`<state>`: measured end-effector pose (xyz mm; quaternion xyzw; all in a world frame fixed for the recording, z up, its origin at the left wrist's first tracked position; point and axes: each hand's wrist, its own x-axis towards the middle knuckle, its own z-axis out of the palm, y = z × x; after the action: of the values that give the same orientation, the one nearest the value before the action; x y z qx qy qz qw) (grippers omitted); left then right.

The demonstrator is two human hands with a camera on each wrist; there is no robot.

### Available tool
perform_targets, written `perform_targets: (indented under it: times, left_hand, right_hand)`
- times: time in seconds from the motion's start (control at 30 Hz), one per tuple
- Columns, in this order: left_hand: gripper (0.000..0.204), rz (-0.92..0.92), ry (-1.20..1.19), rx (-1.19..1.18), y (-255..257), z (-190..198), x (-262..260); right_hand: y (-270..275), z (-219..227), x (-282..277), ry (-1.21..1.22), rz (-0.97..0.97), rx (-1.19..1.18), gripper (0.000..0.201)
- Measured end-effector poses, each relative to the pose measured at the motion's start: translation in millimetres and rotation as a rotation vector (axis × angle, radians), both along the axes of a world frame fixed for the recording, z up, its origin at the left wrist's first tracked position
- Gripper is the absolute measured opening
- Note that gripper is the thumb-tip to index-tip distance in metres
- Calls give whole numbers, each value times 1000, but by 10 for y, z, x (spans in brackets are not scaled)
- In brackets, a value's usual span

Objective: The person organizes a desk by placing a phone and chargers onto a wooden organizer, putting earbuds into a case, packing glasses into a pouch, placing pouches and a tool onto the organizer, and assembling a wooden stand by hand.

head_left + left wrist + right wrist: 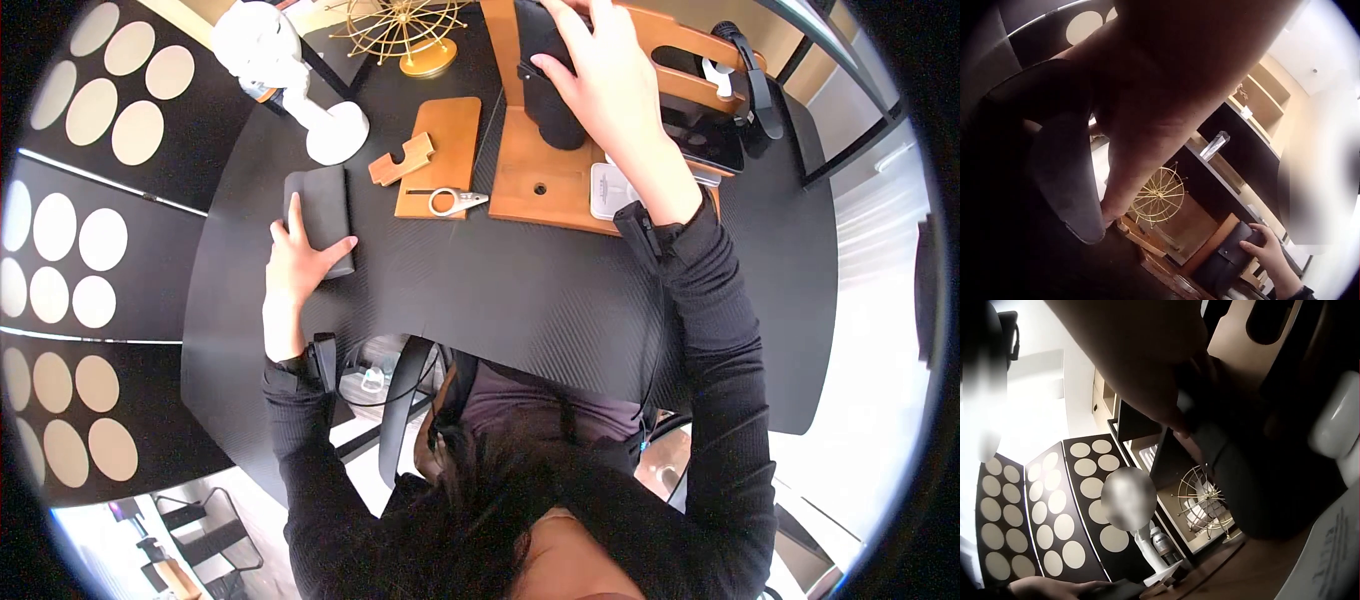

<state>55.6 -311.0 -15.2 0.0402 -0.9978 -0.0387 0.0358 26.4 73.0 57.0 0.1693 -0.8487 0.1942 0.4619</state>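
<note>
At the left of the desk, my left hand [295, 262] spans a dark grey case [328, 215], thumb on its right edge and fingers along its left side. The case's folded grey side [1069, 169] fills the near part of the left wrist view. My right hand [612, 85] grips a black case with a snap flap [1225, 250] by its upper end, thumb in front. This case stands upright against the wooden stand [515, 185]; in the right wrist view its dark side [1241, 469] is close to the camera.
Between the hands lie a brown board [455, 130], a small wooden holder [405, 160] and a white ring-handled tool [455, 203]. Behind stand a white figurine [330, 135] and a gold wheel ornament [428, 60]. A white pad [610, 190] and headphones [765, 100] are at the right.
</note>
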Motion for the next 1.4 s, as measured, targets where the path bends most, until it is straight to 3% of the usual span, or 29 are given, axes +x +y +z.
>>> perform_targets:
  times: [0.07,0.1,0.13,0.2,0.27,0.3,0.33,0.4,0.43,0.53,0.6,0.67,0.73,0.77,0.8,0.87,0.9,0.93,1.0,1.03,1.1,1.13,1.2,1.23,1.27,1.37,1.4]
  left_hand:
    - [108,-9,44,-4,-39,21,-5]
    - [105,-19,47,109,-132,23,-64]
    - [103,-30,52,223,-153,42,-90]
    - [93,22,100,206,-138,22,-69]
    - [81,-136,225,287,-209,48,-23]
    - [66,-100,219,369,-247,73,26]
    - [66,-106,223,369,-161,178,64]
    - [57,-69,241,1109,-26,325,141]
    - [53,-197,209,1231,0,375,110]
    - [54,-287,123,1278,625,485,118]
    - [54,-472,-39,1289,1029,478,-24]
    - [48,-620,-218,1545,1345,262,-316]
    - [52,-844,-502,1807,1528,99,-677]
    - [54,-1011,-650,1806,1723,255,-694]
    - [51,-1034,-752,1946,1840,197,-779]
    - [49,-923,-765,2090,2070,341,-698]
    - [52,-869,-804,1997,2063,251,-776]
    - [61,-1115,-776,1746,2161,287,-849]
    - [57,-945,-830,1728,2179,285,-787]
    - [57,-947,-833,1729,2179,274,-771]
    - [51,-562,-708,1705,2142,245,-762]
    - [51,-557,-717,1698,2118,196,-811]
    - [43,-868,-912,1886,2094,71,-935]
    - [41,-824,-673,1548,2131,236,-886]
    - [41,-825,-680,1551,2146,307,-880]
    - [26,-922,-270,1387,2083,497,-884]
    - [26,-852,-162,1287,2041,535,-933]
  right_hand:
    - [12,23,25,21,-30,76,50]
    - [27,33,33,47,-66,151,50]
    - [39,32,36,46,-67,154,50]
    - [64,23,35,38,-35,122,50]
    - [88,19,15,46,-24,138,51]
    - [102,21,-2,52,-13,150,51]
    - [113,26,-19,57,-18,150,51]
    - [114,16,-31,43,-15,171,50]
    - [107,10,-43,35,-15,171,49]
    - [86,17,-57,72,3,175,48]
    - [91,90,25,87,13,151,46]
    - [137,125,45,106,13,133,45]
    - [208,84,21,-67,604,-67,61]
    - [198,107,129,-214,707,-103,62]
    - [178,104,197,-200,690,-41,60]
    - [143,127,287,-469,743,-190,63]
    - [153,113,282,-575,760,-357,67]
    - [158,72,199,-389,701,-290,63]
    - [252,40,156,-501,726,-332,50]
    - [264,41,138,-501,723,-332,50]
    - [246,18,112,-686,710,-351,38]
    - [200,37,138,-687,708,-362,38]
    - [123,134,211,-825,804,-475,34]
    - [125,189,215,-819,743,-424,38]
    - [113,174,219,-823,736,-427,38]
    - [95,55,227,-432,437,-214,43]
    - [109,19,213,-432,423,-212,43]
